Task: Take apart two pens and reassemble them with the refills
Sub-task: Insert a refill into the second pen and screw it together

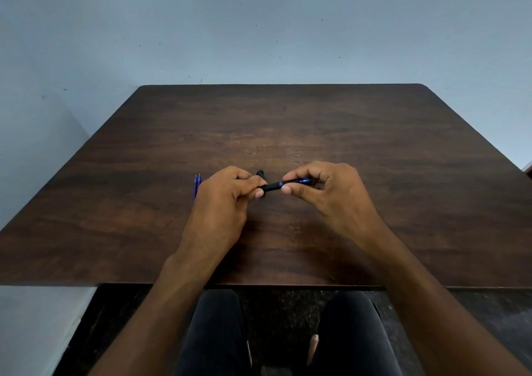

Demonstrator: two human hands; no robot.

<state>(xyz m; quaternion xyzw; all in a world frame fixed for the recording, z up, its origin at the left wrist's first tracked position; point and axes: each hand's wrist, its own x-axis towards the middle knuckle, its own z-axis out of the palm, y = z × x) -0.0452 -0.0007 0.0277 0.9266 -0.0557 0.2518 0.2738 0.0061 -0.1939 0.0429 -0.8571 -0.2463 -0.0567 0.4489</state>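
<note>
Dark brown wooden table (316, 122), grain running left to right, far corners rounded, far edge set against a pale blue wall (259, 30). Near edge straight, overhanging a dark speckled floor (282, 318). Two blue refills (197, 187) lie side by side on the tabletop left of centre, touching or nearly so, tips pointing to the far side; their near ends are hidden. A small black piece (260, 172) sits near the centre, partly hidden; what it is cannot be told.

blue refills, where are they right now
In the head view the two blue refills lie side by side on the table, just left of the left hand, which partly hides their near ends.
</note>
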